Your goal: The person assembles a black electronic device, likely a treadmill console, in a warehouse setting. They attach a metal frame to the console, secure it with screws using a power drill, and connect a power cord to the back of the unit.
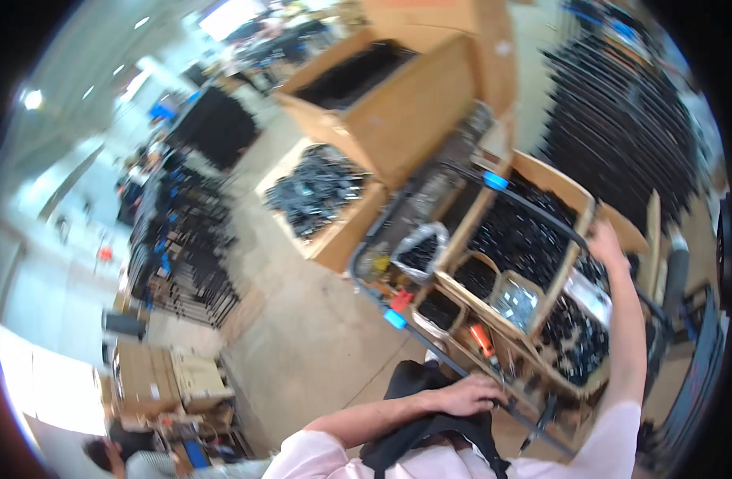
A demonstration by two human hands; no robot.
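Observation:
A black tubular frame (369,249), bent at its corners and banded with blue wraps, lies across the parts bins in front of me. My right hand (605,243) reaches far forward and is closed around its bar on the right. Close to my body, my left hand (471,395) has its fingers curled over the near bar. Beneath the frame, a wooden bin (516,231) holds many small black parts. Beside it are a tub of clear pieces (516,302), a plastic-lined pot of black bits (420,249) and an orange-handled tool (482,340).
Ahead stands a large cardboard box (410,112), with a carton of dark metal parts (318,191) beside it. Stacked black tubes (621,120) rise at the right. Frame racks (194,271) line the left, and a person (130,455) is at the lower left.

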